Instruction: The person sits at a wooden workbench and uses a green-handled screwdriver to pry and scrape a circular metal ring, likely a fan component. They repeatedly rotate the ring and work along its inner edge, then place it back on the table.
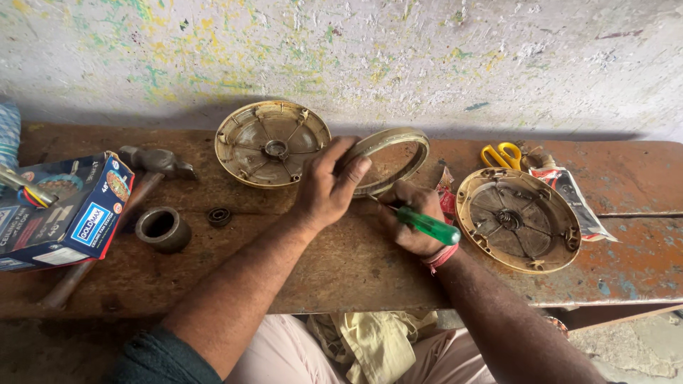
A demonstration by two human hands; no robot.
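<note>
Worn wooden bench (341, 263) below a paint-flecked wall: the left hand (329, 186) grips the metal ring (409, 146), which lies tilted just beyond it; the right hand (407, 220), nearer the body, clasps a green-handled screwdriver (427, 225), tip pointing toward the ring.

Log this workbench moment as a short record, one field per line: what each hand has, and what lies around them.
left hand: left hand grips the rim of a metal ring held tilted on the bench
right hand: right hand holds a green-handled screwdriver, tip toward the ring
surface: worn wooden bench
behind ring: round dished cover, open side up
right side: second round cover; yellow-handled scissors
left side: hammer, metal sleeve, small bearing, blue carton
</note>
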